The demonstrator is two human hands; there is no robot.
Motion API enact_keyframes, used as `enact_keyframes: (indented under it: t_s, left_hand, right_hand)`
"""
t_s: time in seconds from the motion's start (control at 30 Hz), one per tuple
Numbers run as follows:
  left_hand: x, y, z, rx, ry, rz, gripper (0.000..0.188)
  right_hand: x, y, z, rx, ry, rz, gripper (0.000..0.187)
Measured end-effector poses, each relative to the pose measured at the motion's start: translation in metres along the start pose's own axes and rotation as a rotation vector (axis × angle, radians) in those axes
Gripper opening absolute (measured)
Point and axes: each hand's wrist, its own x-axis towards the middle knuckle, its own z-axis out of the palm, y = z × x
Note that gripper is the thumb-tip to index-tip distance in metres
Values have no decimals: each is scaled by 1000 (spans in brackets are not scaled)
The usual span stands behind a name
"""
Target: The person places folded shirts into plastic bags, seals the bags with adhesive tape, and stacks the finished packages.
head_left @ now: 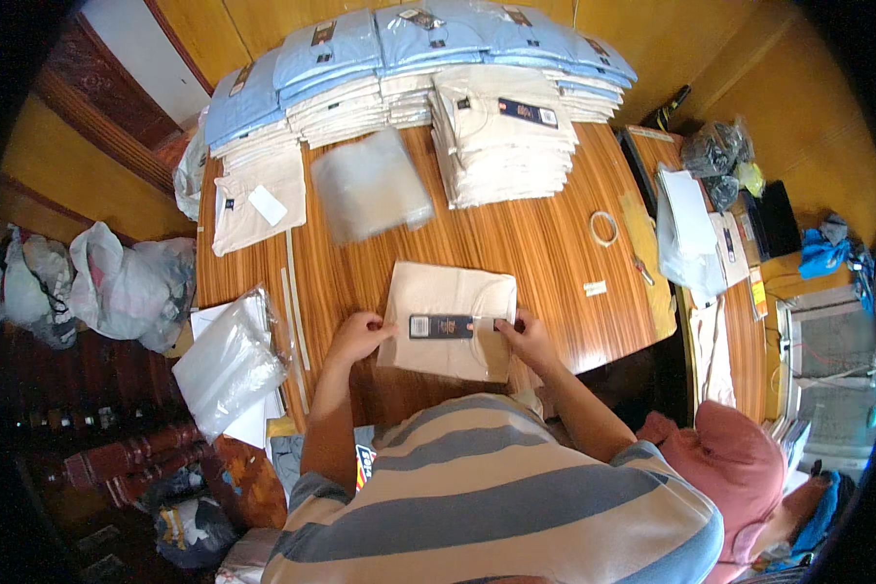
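Note:
A folded beige shirt (438, 360) lies flat on the wooden table right in front of me, with a dark hang tag (441, 327) across its middle. It looks to be in a clear plastic bag. My left hand (362, 336) pinches the shirt's left edge between thumb and fingers. On the opposite side, my right hand (528, 341) grips the right edge, its thumb near the small dark collar label. Beyond the shirt lies a pile of clear plastic bags (372, 185). Another folded beige shirt (258, 209) with a white card (267, 206) on it rests to the left.
A tall stack of beige shirts (504, 146) and several blue-topped stacks (326, 54) line the table's far side. Plastic sleeves (229, 365) lie at the left edge. A tape ring (603, 229) sits at right. A person in a reddish top (735, 453) is close by on my right.

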Motion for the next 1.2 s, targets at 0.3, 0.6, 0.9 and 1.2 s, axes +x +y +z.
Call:
enact_keyframes:
  t_s: [0.3,0.6,0.9,1.2]
  left_hand:
    - [5,176,-59,-521,412,447,20]
    - [199,295,-84,-206,666,385,46]
    - [203,277,-33,-444,670,398,56]
    - [98,99,20,-1108,513,103,34]
  right_hand:
    - [87,-172,-117,-225,205,-583,29]
    - [306,-239,-207,-400,390,-616,57]
    - [337,-170,-207,-95,289,-474,62]
    - [148,-110,-28,365,269,-768,18]
